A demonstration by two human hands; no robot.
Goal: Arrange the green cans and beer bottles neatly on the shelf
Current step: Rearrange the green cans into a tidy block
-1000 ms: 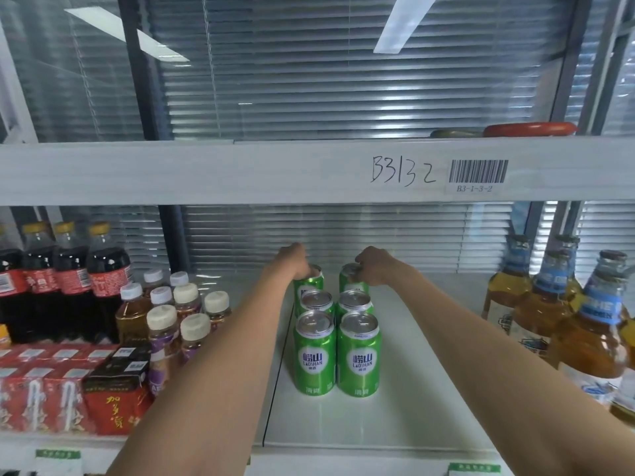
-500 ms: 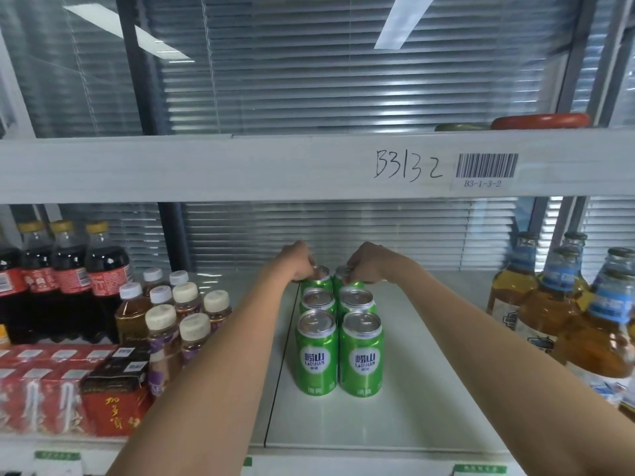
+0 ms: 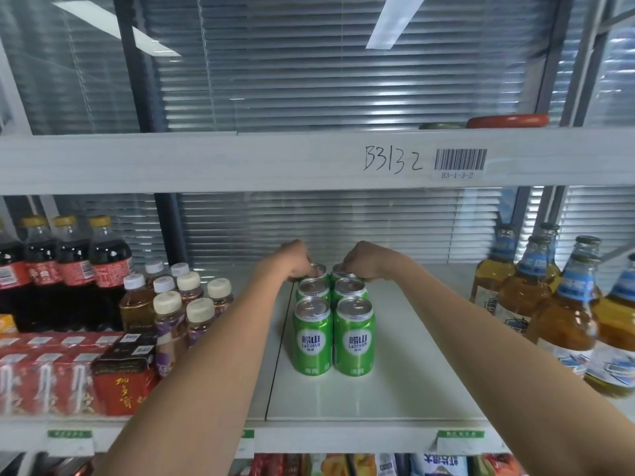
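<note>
Head view is showing six green cans [image 3: 331, 324] standing two by three in the middle of the white shelf [image 3: 395, 372], rows touching. The left hand [image 3: 295, 257] is closing over the top of the back left can [image 3: 314, 271], and the right hand [image 3: 360, 257] is gripping the back right can [image 3: 340, 269]; both are sitting tight against the pair ahead. Beer bottles [image 3: 549, 304] are clustering at the right end, well apart from the cans. Tea bottles [image 3: 178, 304], colas [image 3: 68, 266] and red cartons [image 3: 51, 372] are crowding the left.
</note>
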